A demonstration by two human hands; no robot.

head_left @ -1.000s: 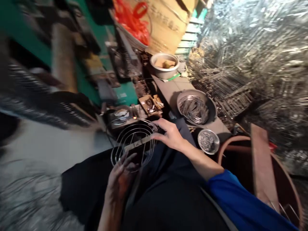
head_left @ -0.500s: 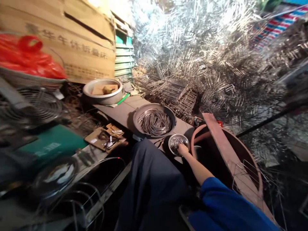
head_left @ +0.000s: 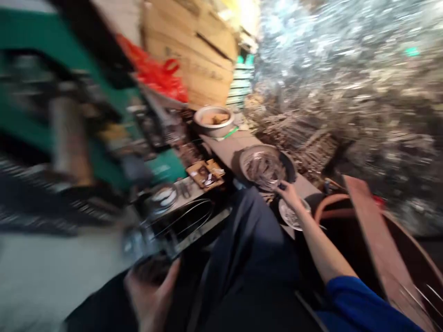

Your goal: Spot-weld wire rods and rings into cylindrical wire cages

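My right hand (head_left: 290, 195) is above the near rim of a round pan (head_left: 292, 171) full of bent wire pieces (head_left: 263, 169). Its fingertips are drawn together by the wires; whatever they hold is too small and blurred to name. Below that wrist sits a small metal bowl (head_left: 290, 216) with shiny bits inside. Low at the left, my left hand (head_left: 150, 293) is smeared by motion. A dark patch lies between its thumb and fingers, and I cannot make out whether it is held.
A pale basin (head_left: 200, 123) with brownish blocks stands farther along the bench. At right, a board (head_left: 377, 230) crosses a big reddish tub (head_left: 323, 205). Behind rises a heap of wire racks (head_left: 346, 92). Green machinery (head_left: 38, 27) and an open small carton (head_left: 204, 177) are at left.
The view has swung left, bringing green machinery and my left hand into sight. My right hand has come out of the small bowl and moved up to the wire pan's edge.
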